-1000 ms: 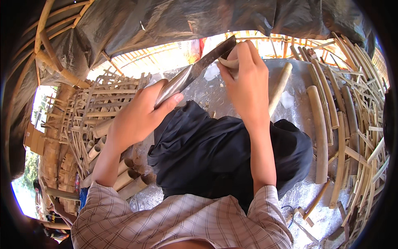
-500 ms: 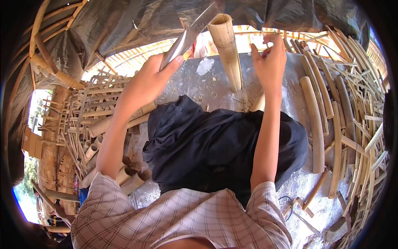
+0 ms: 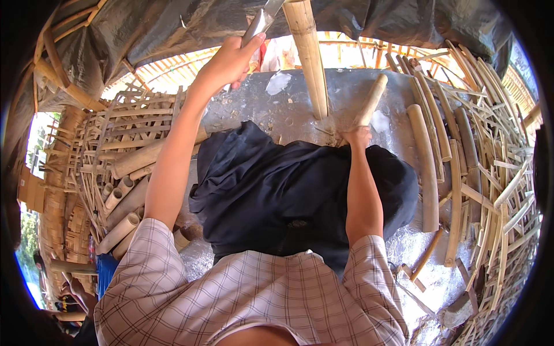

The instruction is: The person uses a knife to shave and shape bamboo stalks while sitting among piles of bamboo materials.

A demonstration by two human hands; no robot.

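Note:
My left hand (image 3: 228,66) is raised at the upper middle, closed round the handle of a broad metal-bladed knife (image 3: 264,21). The blade runs up beside the top of an upright bamboo tube (image 3: 307,57) and leaves the picture, so I cannot tell whether they touch. The tube stands unheld on a grey surface beyond my knees. To its right, my right hand (image 3: 358,136) is closed on the lower end of a short bamboo stick (image 3: 372,99), which slants up and away. Dark cloth (image 3: 288,196) covers my legs just below that hand.
Long split bamboo pieces (image 3: 424,167) lie at the right, beside a tangle of thin strips (image 3: 508,190). Cut bamboo tubes (image 3: 118,233) and a lattice of slats (image 3: 138,124) are at the left. Dark sheeting (image 3: 202,34) hangs across the top.
My right hand has come down from beside the tube's top and taken hold of the short bamboo stick, which now stands tilted up. My left hand has moved farther up with the knife.

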